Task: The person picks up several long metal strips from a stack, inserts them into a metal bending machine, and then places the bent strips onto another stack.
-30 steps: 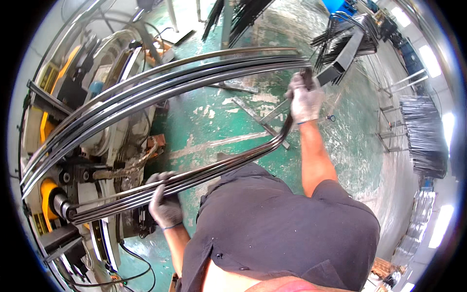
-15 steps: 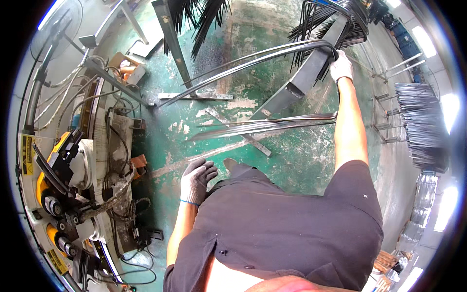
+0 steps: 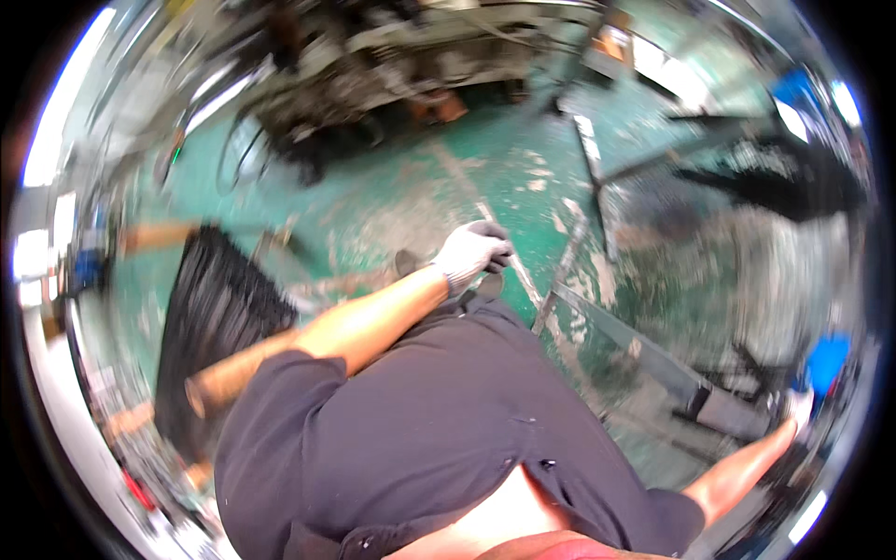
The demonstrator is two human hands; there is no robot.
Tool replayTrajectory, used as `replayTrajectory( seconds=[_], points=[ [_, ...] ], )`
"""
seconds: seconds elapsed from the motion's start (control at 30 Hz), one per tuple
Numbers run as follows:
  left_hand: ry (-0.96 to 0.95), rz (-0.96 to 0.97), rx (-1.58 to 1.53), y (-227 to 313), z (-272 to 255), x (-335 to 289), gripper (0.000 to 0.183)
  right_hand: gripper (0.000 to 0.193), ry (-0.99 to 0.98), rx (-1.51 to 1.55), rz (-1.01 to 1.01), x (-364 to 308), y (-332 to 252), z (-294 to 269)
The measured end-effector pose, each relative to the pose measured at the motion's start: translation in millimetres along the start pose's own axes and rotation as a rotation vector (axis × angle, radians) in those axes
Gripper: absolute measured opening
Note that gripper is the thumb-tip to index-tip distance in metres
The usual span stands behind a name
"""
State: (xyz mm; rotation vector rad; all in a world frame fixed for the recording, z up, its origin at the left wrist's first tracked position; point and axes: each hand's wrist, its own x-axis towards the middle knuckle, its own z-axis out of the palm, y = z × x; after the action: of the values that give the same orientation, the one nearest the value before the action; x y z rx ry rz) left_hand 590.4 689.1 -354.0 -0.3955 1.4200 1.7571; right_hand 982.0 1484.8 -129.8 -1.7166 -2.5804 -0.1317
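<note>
My left hand point(image 3: 478, 252), in a white glove with grey fingertips, hangs in front of my body above my shoes. Its fingers are loosely curled in, with no object visible in them. My right hand point(image 3: 799, 409), also gloved, reaches far out to the right, by the end of a grey steel beam point(image 3: 644, 350). A blue thing point(image 3: 827, 362), too smeared to name, is just beyond it. The right fingers are blurred, so their hold is unclear. Dark bars point(image 3: 747, 373) show faintly beside that beam end.
A large bundle of black rods point(image 3: 210, 317) stands on the left, beside a thick brown cylinder point(image 3: 233, 373). Machinery with cables point(image 3: 373, 84) runs along the far side. More dark rods point(image 3: 775, 173) hang from a frame at the far right. Flat metal strips point(image 3: 565, 252) lie on the worn green floor.
The view has swung left, bringing the machinery to the far side. The long bent rods by my right hand no longer show clearly. My left hand's fingers are more curled.
</note>
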Motion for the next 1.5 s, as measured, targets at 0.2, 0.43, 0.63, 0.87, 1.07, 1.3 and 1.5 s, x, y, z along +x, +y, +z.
replayTrajectory(
  seconds=[0.2, 0.43, 0.63, 0.87, 1.07, 1.3, 1.5],
  points=[
    [0.255, 0.144, -0.257, -31, -98, -57, 0.025, 0.048, 0.089, 0.311, -0.59, -76, -395, 32],
    [0.878, 0.584, -0.232, -67, -277, -186, 0.023, 0.048, -0.481, 0.266, -1.409, -406, -741, 113],
    [1.491, 1.025, -0.231, -115, -394, -335, 0.015, 0.056, -0.618, 0.195, -1.829, -713, -891, 117],
    [1.663, 0.861, -0.537, -138, -419, -385, 0.019, 0.071, -0.616, 0.326, -2.432, -1020, -932, 117],
    [1.539, 0.506, -0.857, -121, -430, -330, 0.034, 0.088, -0.497, 0.48, -2.666, -1206, -967, 146],
    [1.675, 0.412, -0.984, -71, -500, -330, 0.031, 0.102, -0.075, 0.045, -2.625, -1344, -1044, 178],
    [1.748, 0.536, -1.007, -22, -573, -324, 0.033, 0.021, -0.295, -0.009, -2.782, -1388, -1096, 193]
  ],
)
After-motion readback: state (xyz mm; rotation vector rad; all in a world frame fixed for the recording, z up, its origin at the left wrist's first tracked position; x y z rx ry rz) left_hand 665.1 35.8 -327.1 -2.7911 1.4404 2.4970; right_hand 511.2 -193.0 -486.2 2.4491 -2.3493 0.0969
